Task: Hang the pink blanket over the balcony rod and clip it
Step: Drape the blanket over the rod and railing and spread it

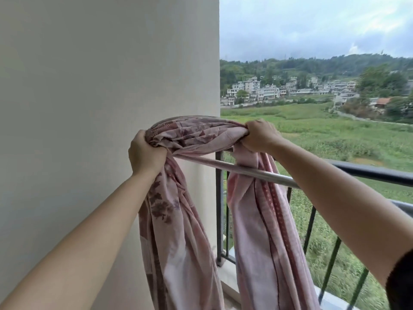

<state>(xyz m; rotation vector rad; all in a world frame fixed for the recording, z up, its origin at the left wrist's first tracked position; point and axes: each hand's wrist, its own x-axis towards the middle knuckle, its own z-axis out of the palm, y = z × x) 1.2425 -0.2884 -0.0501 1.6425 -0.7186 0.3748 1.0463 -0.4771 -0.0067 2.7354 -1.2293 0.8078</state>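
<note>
Blanket look: the pink blanket is thin, creased cloth with dark reddish flower prints, a dotted stripe and a stitched hem, bunched into a thick roll.
Blanket place: the roll arches just above the metal rod; one tail hangs on the near side of the rod, the other on its far side, against the railing.
Left hand: the left hand is fisted tight around the roll's end, over the rod's wall end.
Right hand: the right hand is fisted around the other end, above the rod.
Counts: one blanket, one rod, two hanging tails, two hands.
</note>
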